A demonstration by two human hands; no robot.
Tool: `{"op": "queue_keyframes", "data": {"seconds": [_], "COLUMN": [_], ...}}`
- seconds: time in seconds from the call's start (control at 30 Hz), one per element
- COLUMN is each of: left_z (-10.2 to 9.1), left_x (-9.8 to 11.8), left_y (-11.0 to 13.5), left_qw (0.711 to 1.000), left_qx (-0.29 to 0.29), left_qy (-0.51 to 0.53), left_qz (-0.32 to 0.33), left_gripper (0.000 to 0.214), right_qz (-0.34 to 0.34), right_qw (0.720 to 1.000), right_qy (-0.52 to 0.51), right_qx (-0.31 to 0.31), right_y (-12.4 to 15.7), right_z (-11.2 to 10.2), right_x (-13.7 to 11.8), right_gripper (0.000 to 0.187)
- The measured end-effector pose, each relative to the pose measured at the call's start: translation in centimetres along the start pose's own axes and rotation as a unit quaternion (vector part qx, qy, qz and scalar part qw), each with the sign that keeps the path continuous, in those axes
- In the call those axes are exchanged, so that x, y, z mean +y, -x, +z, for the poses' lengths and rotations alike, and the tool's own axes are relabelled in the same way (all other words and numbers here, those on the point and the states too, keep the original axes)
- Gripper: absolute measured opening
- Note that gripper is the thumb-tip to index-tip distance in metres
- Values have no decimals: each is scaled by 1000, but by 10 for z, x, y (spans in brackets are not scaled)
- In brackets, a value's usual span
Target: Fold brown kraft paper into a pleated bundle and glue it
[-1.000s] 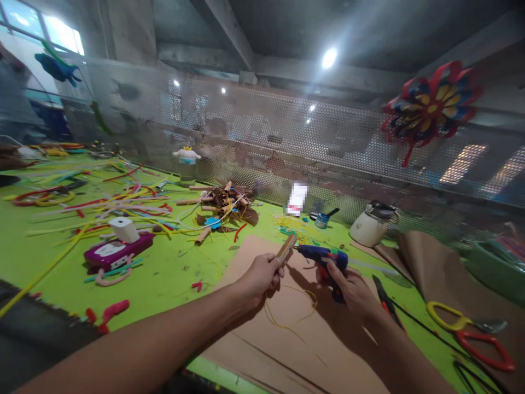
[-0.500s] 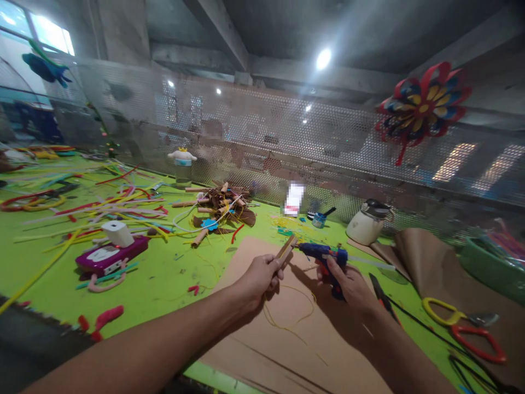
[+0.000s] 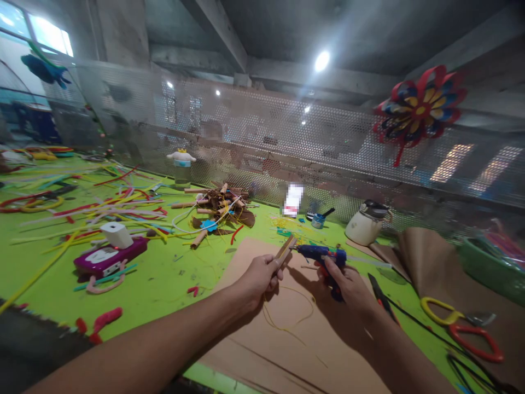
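Observation:
My left hand (image 3: 262, 279) is closed round a folded strip of brown paper (image 3: 286, 249), its end pointing up and away from me. In my right hand (image 3: 346, 282) is a blue hot glue gun (image 3: 318, 253), gripped by the handle. The gun's nozzle points left, at or very close to the strip's edge; I cannot tell whether they touch. A clear glue stick (image 3: 371, 262) juts from the gun's back. Beneath both hands lies a sheet of brown paper (image 3: 254, 350), with a loose yellow string (image 3: 287, 328) on it.
Left on the green table (image 3: 164, 284) are a purple power strip (image 3: 112, 256) and scattered pipe cleaners (image 3: 94, 213). Behind stands a pile of rolled brown paper pieces (image 3: 223, 205). To the right are scissors (image 3: 461, 323), a black cable (image 3: 418, 325), a white jug (image 3: 366, 224) and a green basket (image 3: 492, 271).
Almost nothing differs. The glue gun and my right hand have shifted very slightly left, along with a small shift of the whole view.

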State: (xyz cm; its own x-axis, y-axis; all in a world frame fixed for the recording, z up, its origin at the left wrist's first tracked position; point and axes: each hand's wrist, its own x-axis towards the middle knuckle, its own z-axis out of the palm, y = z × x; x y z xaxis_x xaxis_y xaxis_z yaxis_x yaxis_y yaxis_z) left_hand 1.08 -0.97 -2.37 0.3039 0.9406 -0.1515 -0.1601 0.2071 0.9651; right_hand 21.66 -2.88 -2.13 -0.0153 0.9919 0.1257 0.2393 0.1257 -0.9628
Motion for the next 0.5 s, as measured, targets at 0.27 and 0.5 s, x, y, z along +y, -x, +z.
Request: {"op": "queue_keyframes", "data": {"seconds": [0.27,0.5], "left_z": [1,0], "left_x": [0,-2], "left_y": [0,-1], "left_qw": [1000,1000], "left_qx": [-11,-13], "left_qy": [-21,-12], "left_qz": [-13,25], "left_gripper": [26,21], "right_qz": [0,14], "right_qw": [999,998], "right_qy": [-13,-25], "right_qx": [34,55], "right_y": [-4,-5], "right_z": [-4,-5], "right_x": [7,4], "right_gripper": [46,47]}}
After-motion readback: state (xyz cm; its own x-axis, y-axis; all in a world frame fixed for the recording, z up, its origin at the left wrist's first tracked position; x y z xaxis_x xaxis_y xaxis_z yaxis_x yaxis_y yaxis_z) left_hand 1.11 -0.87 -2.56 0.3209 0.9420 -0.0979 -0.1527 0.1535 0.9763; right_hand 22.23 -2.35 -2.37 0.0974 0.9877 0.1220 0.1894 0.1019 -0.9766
